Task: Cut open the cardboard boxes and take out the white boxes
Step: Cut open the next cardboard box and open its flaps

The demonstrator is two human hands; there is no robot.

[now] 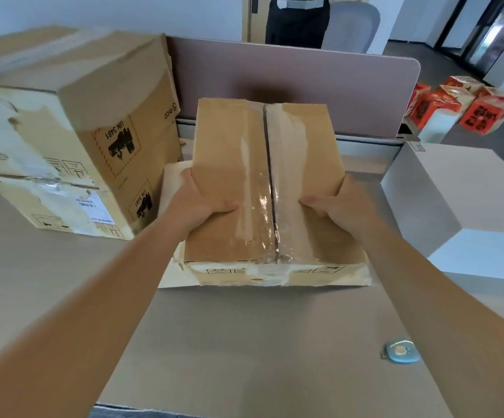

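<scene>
- Two hands on one taped cardboard box (263, 188) at desk (244, 342) centre: left hand (198, 203) and right hand (339, 206) clasp its side edges, thumbs on top.
- Still sealed; no white boxes visible inside.
- Could slip or tip while gripped by loose flaps.
- Blue cutter (401, 352) lies apart, near right.
</scene>
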